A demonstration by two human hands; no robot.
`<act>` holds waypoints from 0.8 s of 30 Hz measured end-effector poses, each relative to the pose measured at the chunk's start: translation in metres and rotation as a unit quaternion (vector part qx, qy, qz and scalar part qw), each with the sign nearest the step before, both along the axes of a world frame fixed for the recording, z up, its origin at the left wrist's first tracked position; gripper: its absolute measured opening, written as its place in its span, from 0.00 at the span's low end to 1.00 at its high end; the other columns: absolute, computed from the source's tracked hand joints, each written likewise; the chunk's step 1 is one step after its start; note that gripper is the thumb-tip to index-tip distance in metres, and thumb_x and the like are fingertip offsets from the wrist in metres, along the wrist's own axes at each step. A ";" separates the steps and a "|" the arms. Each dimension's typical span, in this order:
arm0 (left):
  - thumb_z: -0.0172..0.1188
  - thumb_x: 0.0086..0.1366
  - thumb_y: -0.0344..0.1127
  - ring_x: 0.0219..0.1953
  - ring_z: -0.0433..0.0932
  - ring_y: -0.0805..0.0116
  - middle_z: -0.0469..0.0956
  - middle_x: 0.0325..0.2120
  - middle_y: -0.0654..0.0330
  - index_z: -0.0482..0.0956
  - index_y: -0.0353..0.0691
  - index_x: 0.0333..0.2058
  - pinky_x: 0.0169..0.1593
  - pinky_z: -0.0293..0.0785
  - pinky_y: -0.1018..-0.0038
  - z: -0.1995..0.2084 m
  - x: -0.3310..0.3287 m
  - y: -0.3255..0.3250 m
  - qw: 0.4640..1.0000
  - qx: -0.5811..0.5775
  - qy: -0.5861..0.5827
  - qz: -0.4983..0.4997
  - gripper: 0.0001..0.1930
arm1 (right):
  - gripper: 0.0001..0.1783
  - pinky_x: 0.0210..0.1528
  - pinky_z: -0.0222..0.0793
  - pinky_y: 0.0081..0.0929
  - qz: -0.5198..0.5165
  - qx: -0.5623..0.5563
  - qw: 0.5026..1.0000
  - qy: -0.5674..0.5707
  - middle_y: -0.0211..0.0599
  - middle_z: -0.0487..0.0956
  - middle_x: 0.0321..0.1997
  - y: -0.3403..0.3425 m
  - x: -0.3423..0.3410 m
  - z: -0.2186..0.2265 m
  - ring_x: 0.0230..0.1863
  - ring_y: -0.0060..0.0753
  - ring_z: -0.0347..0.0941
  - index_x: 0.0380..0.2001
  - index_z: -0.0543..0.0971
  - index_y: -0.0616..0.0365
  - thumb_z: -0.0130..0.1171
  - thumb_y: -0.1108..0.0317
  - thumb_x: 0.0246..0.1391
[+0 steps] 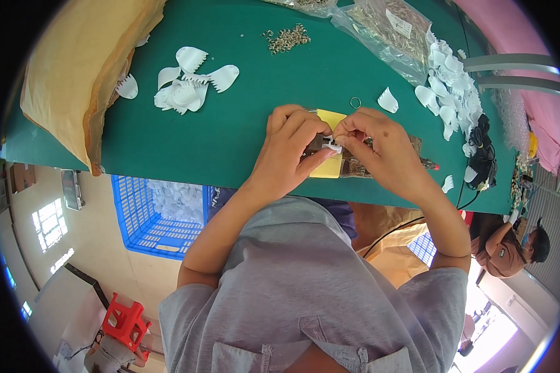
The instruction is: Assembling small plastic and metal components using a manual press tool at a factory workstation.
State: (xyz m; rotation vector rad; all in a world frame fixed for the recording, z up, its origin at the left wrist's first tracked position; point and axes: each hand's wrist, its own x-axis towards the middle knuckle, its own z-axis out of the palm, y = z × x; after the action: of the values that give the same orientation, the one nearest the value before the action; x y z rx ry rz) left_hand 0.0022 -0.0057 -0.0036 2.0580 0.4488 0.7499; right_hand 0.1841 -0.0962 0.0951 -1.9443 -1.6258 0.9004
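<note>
My left hand (287,148) and my right hand (379,148) meet over a small metal fixture (354,166) at the table's near edge. A yellow sheet (327,169) lies at the fixture, under my fingers. Between the fingertips shows a small white plastic piece (335,148); my left thumb and fingers close on it. My right thumb and forefinger are pinched together at the same piece, and whatever they hold is too small to make out. Just beyond my right hand lie a metal ring (354,102) and one white toothed plastic piece (387,100).
White toothed pieces (186,93) lie in a pile at left, with a larger heap (449,81) at right. Small metal parts (287,38) sit at the back near a clear bag (386,31). A brown paper sack (74,81) stands left, a blue crate (127,217) below. Black cable (484,149) lies right.
</note>
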 end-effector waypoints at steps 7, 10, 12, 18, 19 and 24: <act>0.74 0.60 0.37 0.56 0.69 0.53 0.77 0.46 0.59 0.79 0.42 0.45 0.60 0.66 0.57 -0.001 -0.001 0.000 1.000 -0.001 0.004 -0.002 0.17 | 0.03 0.44 0.66 0.38 -0.054 0.110 0.991 -0.057 0.33 0.80 0.34 -0.015 -0.015 -0.019 0.37 0.41 0.74 0.37 0.83 0.55 0.65 0.72 0.58; 0.74 0.60 0.36 0.56 0.69 0.53 0.77 0.47 0.60 0.78 0.43 0.44 0.60 0.66 0.57 -0.001 -0.001 -0.001 1.000 -0.002 0.005 -0.003 0.17 | 0.05 0.43 0.62 0.35 -0.088 0.201 0.969 -0.112 0.29 0.80 0.33 -0.021 -0.027 -0.032 0.36 0.36 0.72 0.35 0.84 0.53 0.68 0.73 0.55; 0.74 0.59 0.35 0.56 0.68 0.53 0.77 0.46 0.60 0.78 0.43 0.44 0.60 0.65 0.57 0.001 -0.001 -0.001 1.000 -0.008 0.006 -0.002 0.16 | 0.05 0.43 0.61 0.35 -0.104 0.213 0.965 -0.110 0.28 0.80 0.34 -0.021 -0.030 -0.036 0.37 0.35 0.72 0.35 0.84 0.52 0.69 0.73 0.54; 0.74 0.58 0.32 0.55 0.70 0.54 0.77 0.45 0.60 0.78 0.42 0.43 0.59 0.66 0.57 0.005 0.000 0.001 1.000 0.001 -0.004 0.001 0.16 | 0.06 0.45 0.60 0.35 -0.154 0.241 0.953 -0.104 0.27 0.81 0.34 -0.021 -0.040 -0.044 0.39 0.35 0.72 0.33 0.84 0.52 0.71 0.74 0.52; 0.74 0.58 0.32 0.55 0.70 0.54 0.77 0.45 0.60 0.78 0.42 0.43 0.59 0.66 0.57 0.005 0.001 0.002 1.000 0.001 -0.004 0.002 0.16 | 0.06 0.45 0.60 0.35 -0.157 0.246 0.951 -0.107 0.27 0.81 0.34 -0.021 -0.041 -0.045 0.39 0.35 0.72 0.33 0.84 0.52 0.71 0.74 0.53; 0.73 0.56 0.26 0.40 0.78 0.57 0.79 0.39 0.58 0.80 0.37 0.42 0.44 0.74 0.65 0.012 0.006 0.002 0.977 -0.207 -0.028 -0.034 0.15 | 0.07 0.45 0.61 0.34 -0.168 0.236 0.953 -0.093 0.27 0.81 0.34 -0.023 -0.041 -0.045 0.38 0.35 0.72 0.35 0.83 0.52 0.70 0.75 0.52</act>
State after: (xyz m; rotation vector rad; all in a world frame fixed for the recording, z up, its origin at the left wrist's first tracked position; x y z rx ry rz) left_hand 0.0085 -0.0034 0.0079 1.6508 0.4569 0.6133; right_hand 0.1436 -0.1188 0.0502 -1.9091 -1.3814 0.1752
